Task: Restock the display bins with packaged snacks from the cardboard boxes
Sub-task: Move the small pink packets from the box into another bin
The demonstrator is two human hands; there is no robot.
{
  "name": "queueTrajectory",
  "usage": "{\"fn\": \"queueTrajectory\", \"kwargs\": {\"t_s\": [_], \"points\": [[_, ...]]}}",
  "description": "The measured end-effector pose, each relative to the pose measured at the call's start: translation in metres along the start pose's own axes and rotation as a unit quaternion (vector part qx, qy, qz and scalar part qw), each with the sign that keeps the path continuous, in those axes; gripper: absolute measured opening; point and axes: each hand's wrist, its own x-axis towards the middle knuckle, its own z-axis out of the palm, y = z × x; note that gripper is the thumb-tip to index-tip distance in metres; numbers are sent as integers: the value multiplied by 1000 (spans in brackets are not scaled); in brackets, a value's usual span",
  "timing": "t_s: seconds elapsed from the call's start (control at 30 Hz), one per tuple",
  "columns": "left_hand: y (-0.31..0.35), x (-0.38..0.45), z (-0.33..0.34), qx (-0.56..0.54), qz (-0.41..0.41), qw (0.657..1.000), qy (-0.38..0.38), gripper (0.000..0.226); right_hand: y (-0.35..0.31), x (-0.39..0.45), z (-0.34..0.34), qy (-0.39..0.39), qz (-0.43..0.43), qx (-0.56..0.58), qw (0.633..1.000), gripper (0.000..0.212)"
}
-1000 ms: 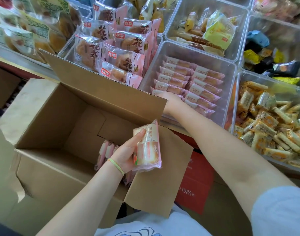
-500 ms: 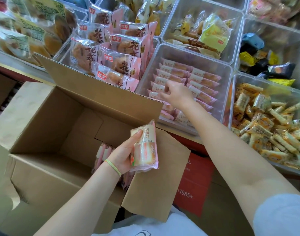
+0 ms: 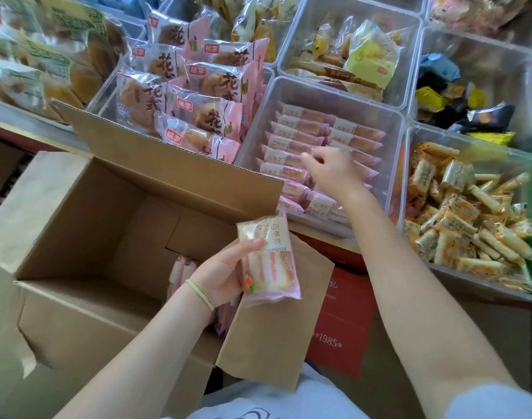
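Note:
My left hand (image 3: pixel 222 275) grips a pink-wrapped snack pack (image 3: pixel 269 261) upright over the right flap of the open cardboard box (image 3: pixel 77 213). A few more pink packs (image 3: pixel 182 269) stand in the box's near right corner, partly hidden by my wrist. My right hand (image 3: pixel 331 172) hovers over the clear display bin (image 3: pixel 393 137), which holds two neat rows of the same pink packs (image 3: pixel 301 136). Its fingers are curled, and I see nothing held in them.
Clear bins surround it: large pink bread packs (image 3: pixel 198 113) to the left, yellow cakes (image 3: pixel 367 55) behind, dark and yellow wrappers (image 3: pixel 458 107) at back right, orange snack bars (image 3: pixel 464 219) to the right. A red carton (image 3: pixel 340 325) sits under the shelf edge.
My right hand has moved from the bin's near edge farther in over the rows and curled its fingers. My left hand keeps hold of the same pack.

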Motion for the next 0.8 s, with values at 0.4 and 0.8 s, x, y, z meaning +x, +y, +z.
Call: {"fn": "queueTrajectory", "kwargs": {"t_s": [0.4, 0.8], "points": [[0, 40, 101, 239, 219, 943, 71, 35, 34, -105, -54, -146, 69, 209, 965, 34], [21, 102, 99, 900, 97, 415, 92, 51, 59, -44, -56, -40, 1, -117, 992, 44]]}}
